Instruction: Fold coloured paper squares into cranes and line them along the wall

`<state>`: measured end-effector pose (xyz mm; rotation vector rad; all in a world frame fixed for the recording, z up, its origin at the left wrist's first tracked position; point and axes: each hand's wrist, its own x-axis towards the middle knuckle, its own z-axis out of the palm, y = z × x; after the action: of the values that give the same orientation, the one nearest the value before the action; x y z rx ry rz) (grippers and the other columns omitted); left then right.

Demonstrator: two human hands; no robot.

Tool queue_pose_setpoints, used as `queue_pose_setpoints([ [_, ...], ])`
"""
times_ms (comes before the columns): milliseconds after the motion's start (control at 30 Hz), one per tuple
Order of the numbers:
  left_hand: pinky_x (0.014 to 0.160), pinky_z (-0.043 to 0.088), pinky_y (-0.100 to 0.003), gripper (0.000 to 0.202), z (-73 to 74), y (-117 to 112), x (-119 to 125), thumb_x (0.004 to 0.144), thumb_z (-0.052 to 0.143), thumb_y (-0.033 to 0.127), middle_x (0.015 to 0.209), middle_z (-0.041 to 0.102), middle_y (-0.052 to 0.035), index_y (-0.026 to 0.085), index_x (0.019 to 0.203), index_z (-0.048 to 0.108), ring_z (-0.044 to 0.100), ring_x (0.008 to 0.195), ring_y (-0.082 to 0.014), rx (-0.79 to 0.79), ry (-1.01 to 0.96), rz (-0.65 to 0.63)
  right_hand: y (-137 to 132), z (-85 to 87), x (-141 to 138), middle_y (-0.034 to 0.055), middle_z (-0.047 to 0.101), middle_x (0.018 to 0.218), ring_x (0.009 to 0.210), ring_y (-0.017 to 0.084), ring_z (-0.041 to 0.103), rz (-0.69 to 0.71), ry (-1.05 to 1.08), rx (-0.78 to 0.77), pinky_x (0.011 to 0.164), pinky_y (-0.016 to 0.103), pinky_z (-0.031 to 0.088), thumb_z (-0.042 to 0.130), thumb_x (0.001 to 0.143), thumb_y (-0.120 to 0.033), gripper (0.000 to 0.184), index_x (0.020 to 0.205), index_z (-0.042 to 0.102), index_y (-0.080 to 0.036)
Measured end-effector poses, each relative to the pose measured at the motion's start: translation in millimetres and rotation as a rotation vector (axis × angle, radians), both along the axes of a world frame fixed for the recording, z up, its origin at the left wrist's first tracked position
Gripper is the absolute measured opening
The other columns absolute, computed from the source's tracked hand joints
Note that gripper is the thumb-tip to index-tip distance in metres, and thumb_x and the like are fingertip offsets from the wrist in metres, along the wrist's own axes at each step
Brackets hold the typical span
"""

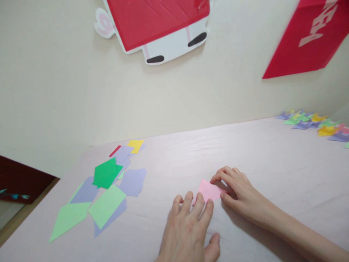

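Observation:
A small pink paper (pixel 207 189) lies on the pale table (pixel 272 160) in front of me. My left hand (pixel 188 229) lies flat with its fingers stretched out, the fingertips pressing the paper's near edge. My right hand (pixel 237 191) comes in from the right and its curled fingers and thumb pinch the paper's right side.
Loose paper sheets in light green (pixel 106 205), dark green (pixel 106 174), lilac (pixel 133 181), yellow (pixel 135 145) and red lie scattered at the left. Several folded coloured paper pieces (pixel 316 123) sit at the far right. A wall with red decorations (pixel 311 36) rises behind the table.

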<state>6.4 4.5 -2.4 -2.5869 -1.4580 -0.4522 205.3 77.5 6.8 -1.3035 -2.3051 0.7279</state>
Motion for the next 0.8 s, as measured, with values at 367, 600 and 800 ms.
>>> queue_pose_setpoints([
  [367, 0.097, 0.028, -0.045, 0.032, -2.6, -6.0, -20.7, 0.074, 0.071, 0.044, 0.126, 0.065, -0.0059, 0.022, 0.098, 0.065, 0.052, 0.115, -0.0291, 0.072, -0.081, 0.064, 7.0, -3.7, 14.5, 0.0069, 0.058, 0.106, 0.099, 0.026, 0.047, 0.004, 0.066, -0.073, 0.088, 0.045, 0.039, 0.042, 0.066, 0.002, 0.044, 0.100, 0.058, -0.022],
  [600, 0.094, 0.032, -0.044, 0.024, 0.8, -18.9, -34.9, 0.076, 0.069, 0.037, 0.122, 0.067, -0.0063, 0.022, 0.094, 0.064, 0.055, 0.110, -0.0294, 0.106, -0.091, 0.108, 9.0, -3.3, 24.2, 0.0086, 0.057, 0.111, 0.109, 0.026, 0.047, 0.059, 0.157, -0.119, 0.098, 0.047, 0.038, 0.037, 0.073, -0.002, 0.044, 0.107, 0.058, -0.021],
  [800, 0.100, 0.038, -0.044, 0.065, -6.7, -10.0, -16.6, 0.079, 0.055, 0.014, 0.136, 0.054, -0.0153, 0.009, 0.141, 0.036, 0.047, 0.122, -0.0285, 0.030, -0.224, 0.083, 5.9, 0.9, 13.1, 0.0101, 0.049, 0.130, 0.124, 0.028, 0.039, 0.092, 0.112, -0.098, 0.107, 0.048, 0.033, 0.060, 0.083, -0.024, 0.035, 0.118, 0.058, -0.022],
])
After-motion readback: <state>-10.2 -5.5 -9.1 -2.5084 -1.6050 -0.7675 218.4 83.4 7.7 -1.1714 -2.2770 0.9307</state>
